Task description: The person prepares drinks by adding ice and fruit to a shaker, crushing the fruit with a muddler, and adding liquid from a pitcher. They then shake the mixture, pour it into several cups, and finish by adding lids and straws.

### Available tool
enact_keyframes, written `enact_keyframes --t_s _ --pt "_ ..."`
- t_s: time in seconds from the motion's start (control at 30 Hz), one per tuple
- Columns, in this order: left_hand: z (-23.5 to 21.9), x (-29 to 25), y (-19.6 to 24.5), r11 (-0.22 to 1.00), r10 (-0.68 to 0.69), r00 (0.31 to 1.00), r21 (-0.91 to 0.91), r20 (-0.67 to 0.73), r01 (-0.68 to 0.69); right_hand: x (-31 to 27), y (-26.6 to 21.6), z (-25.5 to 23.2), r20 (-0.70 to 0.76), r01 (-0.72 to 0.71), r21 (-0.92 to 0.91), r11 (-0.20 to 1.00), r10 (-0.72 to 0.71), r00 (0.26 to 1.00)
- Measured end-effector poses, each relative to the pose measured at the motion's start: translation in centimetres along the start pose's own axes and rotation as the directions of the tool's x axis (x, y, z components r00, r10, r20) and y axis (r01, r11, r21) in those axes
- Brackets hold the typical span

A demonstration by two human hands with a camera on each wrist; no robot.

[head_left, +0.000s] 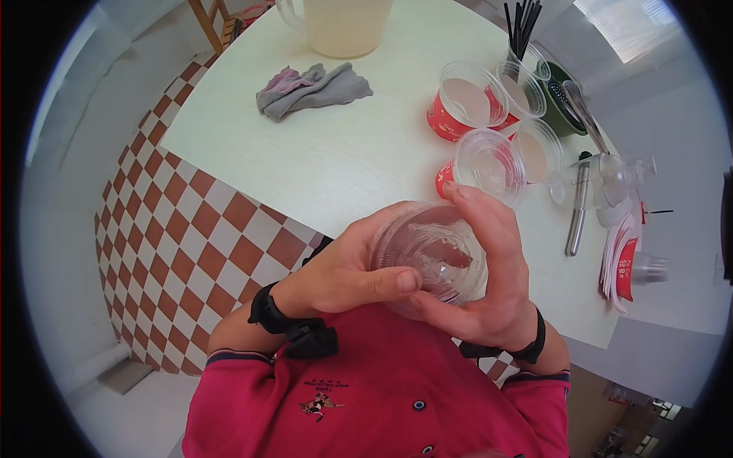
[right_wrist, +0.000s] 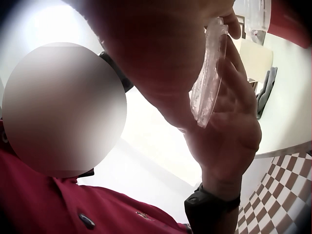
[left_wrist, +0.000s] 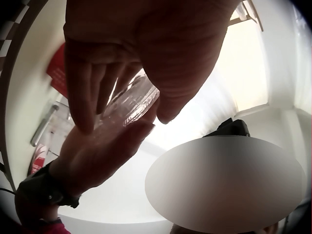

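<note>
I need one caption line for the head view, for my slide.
Both hands, left hand and right hand, hold a clear plastic lid above the table.

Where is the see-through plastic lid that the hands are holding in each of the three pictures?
Head: the clear lid sits low in the middle, between the left hand and the right hand.
Left wrist: it is left of centre, seen edge-on between both hands.
Right wrist: it is upper right, edge-on, pinched between fingers.
Shared landmark: the white table, also in the right wrist view.
</note>
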State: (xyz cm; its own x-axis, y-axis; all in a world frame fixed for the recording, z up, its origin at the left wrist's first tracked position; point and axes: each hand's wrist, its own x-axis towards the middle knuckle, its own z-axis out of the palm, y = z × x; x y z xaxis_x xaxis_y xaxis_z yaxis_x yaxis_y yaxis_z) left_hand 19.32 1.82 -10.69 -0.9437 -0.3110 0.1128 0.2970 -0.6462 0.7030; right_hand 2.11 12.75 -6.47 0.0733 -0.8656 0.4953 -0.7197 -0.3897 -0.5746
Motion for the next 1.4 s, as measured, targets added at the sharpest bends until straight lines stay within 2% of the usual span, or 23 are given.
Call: enact_keyframes --t_s 0.1,0.23,0.3,0.4,0.57,0.73,0.8,0.87,0.93,1.03,1.13,1.23,1.33,1.4 --pt "0.5 0.0 -0.2 1.000 -0.004 0.996 0.021 -0.085 0.006 -0.3 -0.6 0.2 -0.012 0.025 -0.067 0.997 -0.025 1.000" --pt "0.6 -0.1 -0.5 0.996 0.024 0.994 0.093 -0.104 -0.014 -0.1 -2.1 -0.5 0.058 -0.014 -0.233 0.972 0.028 0.998" --pt "0.6 -0.2 -0.9 0.989 0.089 0.993 0.127 -0.074 -0.079 -0.3 -1.9 -0.4 0.065 -0.027 -0.219 0.975 0.042 0.997" --pt "0.8 -0.4 -0.7 0.999 0.033 0.996 -0.024 -0.089 -0.035 -0.5 -1.7 -0.4 0.009 -0.006 -0.149 0.989 0.007 1.000" --pt "1.6 -0.4 -0.5 1.000 0.011 0.987 0.028 -0.159 -0.007 -0.9 -1.6 -0.5 -0.034 -0.060 0.014 0.998 0.060 0.998" --pt "1.6 0.0 -0.1 1.000 0.004 0.987 0.013 -0.162 -0.002 -1.0 -0.7 -3.2 -0.155 -0.072 -0.104 0.992 0.055 0.986" --pt "0.9 -0.7 0.4 0.998 -0.041 0.983 0.032 -0.180 0.048 -1.1 1.4 -5.8 -0.244 -0.166 -0.190 0.968 0.117 0.963" --pt "1.1 -0.8 0.4 0.995 -0.021 0.958 0.089 -0.287 0.049 -1.5 4.9 -7.9 -0.339 -0.307 -0.233 0.923 0.218 0.915" --pt "1.2 -0.8 0.5 0.990 -0.025 0.923 0.119 -0.384 0.076 -1.5 8.4 -9.3 -0.383 -0.441 -0.131 0.888 0.364 0.849" --pt "0.9 -0.8 0.0 0.990 0.016 0.910 0.132 -0.415 0.043 -1.1 10.9 -9.8 -0.329 -0.489 -0.171 0.855 0.418 0.847" --pt "0.4 -0.9 -0.1 0.989 0.019 0.906 0.143 -0.422 0.046 -0.1 11.5 -9.4 -0.265 -0.383 -0.319 0.867 0.307 0.914" --pt "0.0 -0.9 -0.2 0.992 0.007 0.899 0.115 -0.438 0.048 0.2 12.1 -9.2 -0.223 -0.374 -0.364 0.853 0.310 0.924" --pt "-1.4 -1.4 -0.4 1.000 0.005 0.955 0.030 -0.296 0.004 0.0 12.4 -9.2 -0.177 -0.399 -0.386 0.832 0.358 0.917" --pt "-1.7 -1.2 -0.5 1.000 0.005 0.955 0.031 -0.296 0.005 -0.2 12.4 -9.1 -0.180 -0.400 -0.384 0.832 0.357 0.916"
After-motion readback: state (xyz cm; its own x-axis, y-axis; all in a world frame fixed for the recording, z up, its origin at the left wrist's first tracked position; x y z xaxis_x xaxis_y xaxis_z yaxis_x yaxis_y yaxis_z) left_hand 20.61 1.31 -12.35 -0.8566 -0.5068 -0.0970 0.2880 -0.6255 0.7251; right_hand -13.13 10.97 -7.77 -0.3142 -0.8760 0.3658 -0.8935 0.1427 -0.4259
